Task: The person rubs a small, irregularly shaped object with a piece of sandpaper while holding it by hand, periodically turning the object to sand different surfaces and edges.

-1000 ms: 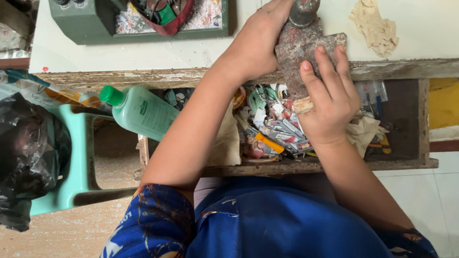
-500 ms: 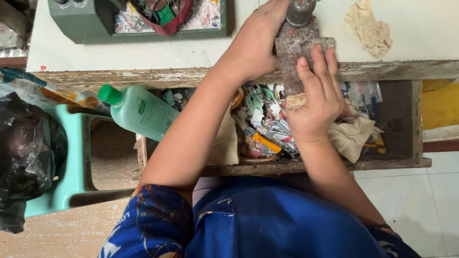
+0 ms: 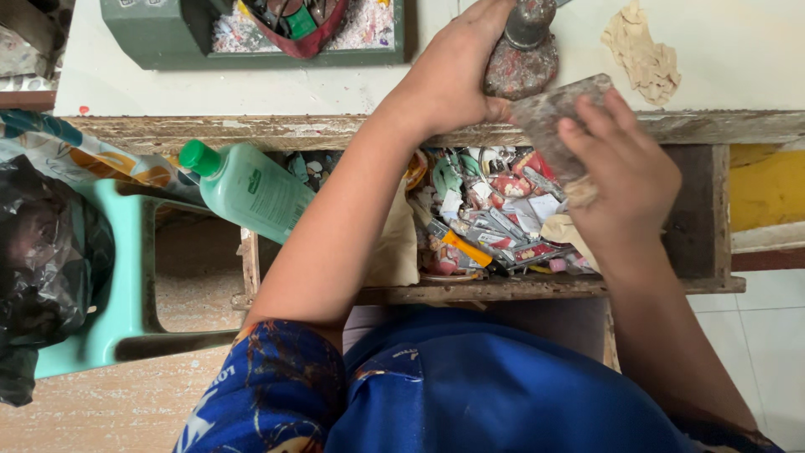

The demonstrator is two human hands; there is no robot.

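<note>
My left hand (image 3: 457, 71) grips a rounded, rusty paint-stained object (image 3: 521, 59) standing at the near edge of the white tabletop (image 3: 251, 88). My right hand (image 3: 616, 172) holds a flat, grimy brownish pad (image 3: 549, 113) just right of that object, its top corner close to it. Both hands hover above an open wooden drawer (image 3: 704, 210) packed with several crumpled paint tubes (image 3: 495, 222).
A pale green bottle with a green cap (image 3: 251, 189) leans at the drawer's left. A mint plastic stool (image 3: 126, 277) carries a black bag (image 3: 42, 260). A green tray (image 3: 159, 38) of tools and a crumpled beige rag (image 3: 641, 50) lie on the tabletop.
My right hand has pulled the pad off the rounded object, moving it right and down. The left hand keeps its grip.
</note>
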